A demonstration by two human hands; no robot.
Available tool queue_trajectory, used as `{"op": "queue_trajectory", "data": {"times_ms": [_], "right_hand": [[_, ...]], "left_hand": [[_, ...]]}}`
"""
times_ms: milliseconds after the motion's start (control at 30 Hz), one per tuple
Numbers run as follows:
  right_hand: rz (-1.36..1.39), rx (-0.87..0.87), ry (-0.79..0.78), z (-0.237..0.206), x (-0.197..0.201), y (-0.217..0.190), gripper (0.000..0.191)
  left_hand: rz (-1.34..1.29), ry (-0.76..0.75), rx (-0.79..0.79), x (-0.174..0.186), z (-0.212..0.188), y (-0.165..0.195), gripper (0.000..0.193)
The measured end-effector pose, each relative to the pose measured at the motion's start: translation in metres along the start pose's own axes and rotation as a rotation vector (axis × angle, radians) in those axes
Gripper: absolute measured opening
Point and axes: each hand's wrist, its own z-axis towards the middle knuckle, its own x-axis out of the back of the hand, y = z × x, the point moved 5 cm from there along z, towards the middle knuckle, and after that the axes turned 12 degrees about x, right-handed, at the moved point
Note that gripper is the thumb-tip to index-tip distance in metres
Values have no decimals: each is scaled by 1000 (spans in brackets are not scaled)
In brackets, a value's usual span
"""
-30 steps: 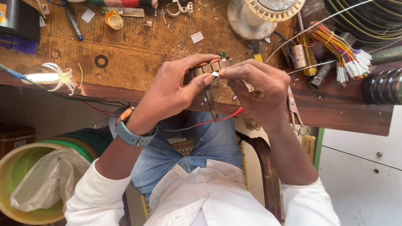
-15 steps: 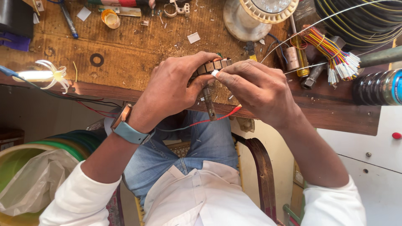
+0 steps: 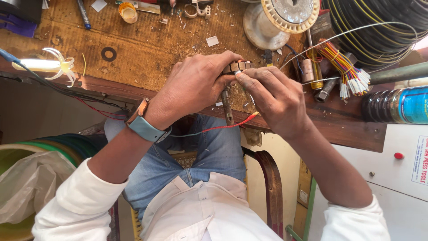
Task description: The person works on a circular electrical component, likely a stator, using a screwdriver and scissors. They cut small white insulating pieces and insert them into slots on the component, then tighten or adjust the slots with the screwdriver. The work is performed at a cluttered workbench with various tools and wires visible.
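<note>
Left hand (image 3: 196,87) is gripping the small motor armature (image 3: 236,68), right hand (image 3: 272,96) pinching at it; the red wire (image 3: 223,128) dangling below risks snagging

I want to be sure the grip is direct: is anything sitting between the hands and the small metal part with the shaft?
Nothing visible does. The left hand wraps the metal part directly, and the right hand touches its top with the fingertips. The shaft hangs free below, with a red wire trailing under the hands.
</note>
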Motion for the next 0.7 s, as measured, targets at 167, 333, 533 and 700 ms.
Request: {"op": "queue_trajectory", "data": {"times_ms": [167,333,533,700], "right_hand": [[-30,-11,50,-3,-4,-5,37],[-128,-15,55,-5,-9,-9,37],[-141,-185,156,-14,-14,-18,28],[177,-317,345,-23,-21,-14,40]], "left_hand": [[-5,-23,-57,1,0,-1,38],[-11,-57,-110,3,-1,-3,38],[-12,-203,-233,7,-8,-12,44],[-27,-13,-415,3,-36,-6,49]]}}
